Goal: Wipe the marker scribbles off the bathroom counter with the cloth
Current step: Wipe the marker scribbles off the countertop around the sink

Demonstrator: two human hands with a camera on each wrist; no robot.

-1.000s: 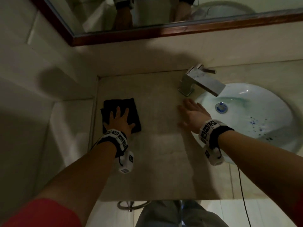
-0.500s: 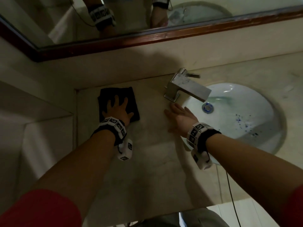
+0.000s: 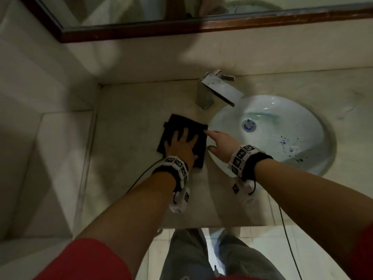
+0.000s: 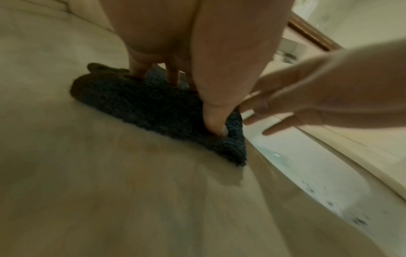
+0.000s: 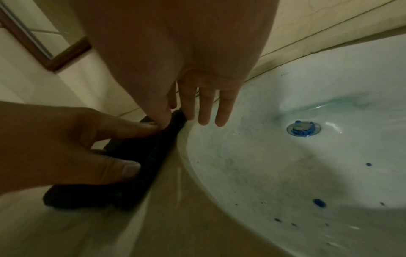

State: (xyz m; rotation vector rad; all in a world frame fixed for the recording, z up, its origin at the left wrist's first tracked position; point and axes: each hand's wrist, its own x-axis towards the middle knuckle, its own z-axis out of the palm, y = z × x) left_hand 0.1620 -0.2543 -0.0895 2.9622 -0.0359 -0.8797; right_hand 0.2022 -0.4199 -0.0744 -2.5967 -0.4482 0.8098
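My left hand (image 3: 180,145) presses the cloth (image 3: 182,142) flat, fingers spread, on the worktop (image 3: 129,126) just beside the sink (image 3: 268,136). My right hand (image 3: 220,145) lies open at the sink's rim, fingertips touching the cloth. No scribbles show on the worktop; dim light and the cloth may hide some, so wiping seems nearly done.

We see a white sink (image 3: 302,158) speckled with blue spots, a metal tap (image 3: 218,87) behind it, and a wood-framed mirror (image 3: 201,27).
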